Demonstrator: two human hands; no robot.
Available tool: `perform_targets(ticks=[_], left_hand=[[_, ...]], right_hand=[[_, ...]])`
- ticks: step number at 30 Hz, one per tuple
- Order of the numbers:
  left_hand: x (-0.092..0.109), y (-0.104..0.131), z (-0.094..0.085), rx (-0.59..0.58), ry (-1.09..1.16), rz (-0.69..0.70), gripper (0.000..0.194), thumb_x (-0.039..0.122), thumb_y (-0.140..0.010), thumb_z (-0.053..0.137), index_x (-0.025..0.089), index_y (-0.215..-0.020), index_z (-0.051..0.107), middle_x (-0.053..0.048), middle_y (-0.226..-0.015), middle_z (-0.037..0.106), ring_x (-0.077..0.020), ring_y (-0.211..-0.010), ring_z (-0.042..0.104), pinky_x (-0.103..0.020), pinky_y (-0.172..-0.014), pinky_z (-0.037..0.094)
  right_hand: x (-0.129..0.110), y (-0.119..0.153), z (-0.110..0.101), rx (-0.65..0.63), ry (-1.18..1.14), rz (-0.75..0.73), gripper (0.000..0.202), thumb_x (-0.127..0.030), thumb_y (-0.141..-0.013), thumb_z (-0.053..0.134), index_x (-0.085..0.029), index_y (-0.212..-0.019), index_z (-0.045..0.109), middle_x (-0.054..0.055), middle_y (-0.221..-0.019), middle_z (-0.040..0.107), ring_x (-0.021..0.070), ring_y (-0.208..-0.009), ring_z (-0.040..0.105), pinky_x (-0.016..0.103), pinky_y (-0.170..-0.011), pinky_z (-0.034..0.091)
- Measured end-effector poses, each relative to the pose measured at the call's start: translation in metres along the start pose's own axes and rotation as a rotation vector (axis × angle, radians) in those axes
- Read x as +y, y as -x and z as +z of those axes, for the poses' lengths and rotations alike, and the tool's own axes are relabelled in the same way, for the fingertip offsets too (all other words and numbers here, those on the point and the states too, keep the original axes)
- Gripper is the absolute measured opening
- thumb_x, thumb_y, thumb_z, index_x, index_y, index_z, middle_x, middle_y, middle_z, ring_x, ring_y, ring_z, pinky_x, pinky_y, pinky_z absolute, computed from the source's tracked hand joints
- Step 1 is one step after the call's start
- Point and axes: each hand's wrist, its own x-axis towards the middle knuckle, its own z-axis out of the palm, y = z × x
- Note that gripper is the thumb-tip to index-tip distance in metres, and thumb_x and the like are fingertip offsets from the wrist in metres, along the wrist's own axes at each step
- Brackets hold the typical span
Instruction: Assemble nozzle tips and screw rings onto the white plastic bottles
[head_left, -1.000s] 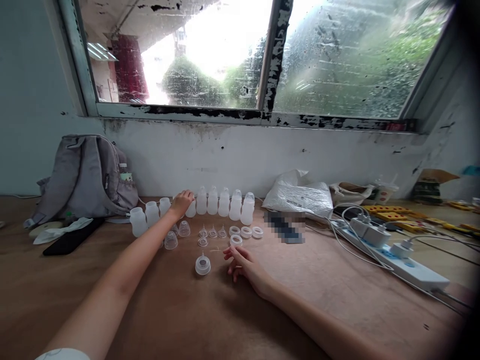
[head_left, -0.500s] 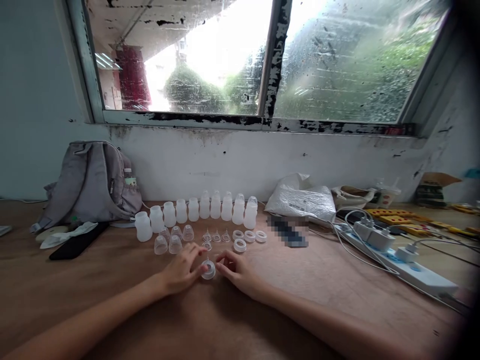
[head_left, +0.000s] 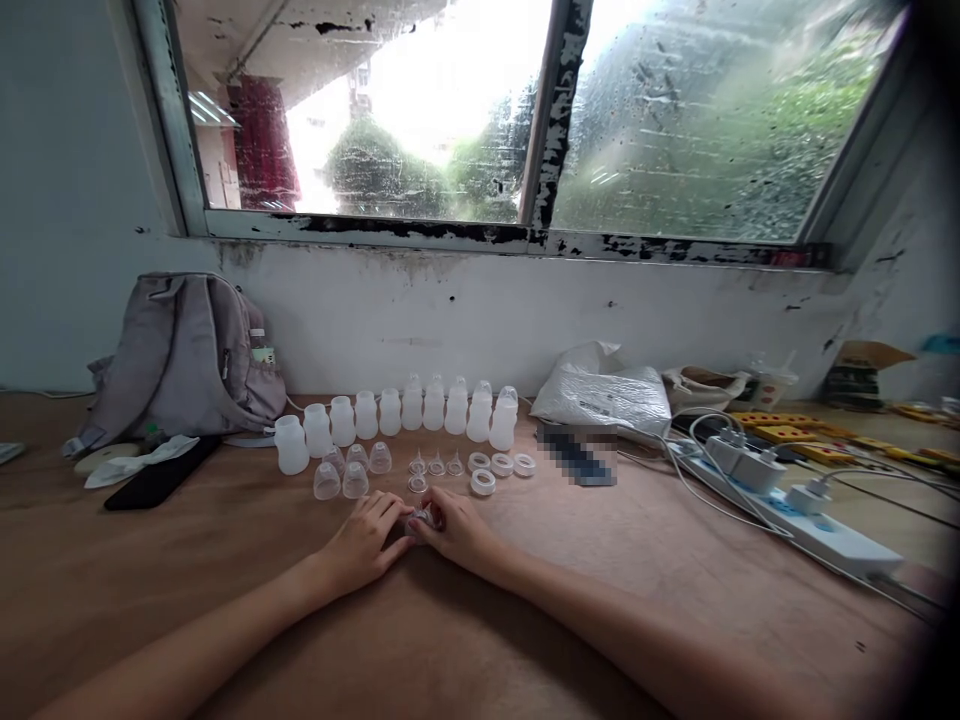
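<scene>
While our two forearms stretch over the brown tabletop (head_left: 525, 600), we hold a small clear cap piece (head_left: 421, 519) between both hands, just in front of the row of white bottles (head_left: 405, 412). Our left hand (head_left: 367, 541) closes its fingers (head_left: 395, 510) on the piece from one side, and our right hand (head_left: 457, 531) pinches it from the other, fingers (head_left: 433, 508) curled tight on it. Most of the piece is hidden by our fingertips, so we cannot tell its exact shape. Between the bottle row and our hands lie clear domed caps (head_left: 341, 481), tiny nipples (head_left: 436, 466) and white rings (head_left: 501, 465). A grey backpack (head_left: 184, 355) leans against the wall beside the row's left end; a white plastic bag (head_left: 607, 392) and a power strip (head_left: 787, 515) lie beyond its other end.
</scene>
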Motion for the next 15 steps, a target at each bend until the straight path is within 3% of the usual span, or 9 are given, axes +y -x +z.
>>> perform_targets(ticks=[6,15], left_hand=[[0.0021,0.0002,-0.0004,0.017,-0.019,0.015,0.024,0.028,-0.081,0.048,0.019,-0.103,0.05,-0.005,-0.097,0.056,-0.0201,-0.091,0.049,-0.035,-0.081,0.039],[0.0015,0.001,-0.0014,0.003,0.055,0.042,0.018,0.025,-0.082,0.046,0.018,-0.098,0.049,-0.004,-0.093,0.056,-0.0175,-0.088,0.05,-0.031,-0.079,0.041]], right_hand=[[0.0031,0.0008,0.0018,-0.008,0.008,-0.038,0.009,-0.014,-0.071,0.048,-0.017,-0.079,0.051,-0.003,-0.062,0.048,0.0092,-0.055,0.044,0.019,-0.053,0.033],[0.0029,-0.001,-0.0021,0.005,-0.06,-0.021,0.014,-0.008,-0.068,0.043,-0.017,-0.077,0.05,-0.002,-0.063,0.05,0.0093,-0.057,0.045,0.019,-0.054,0.034]])
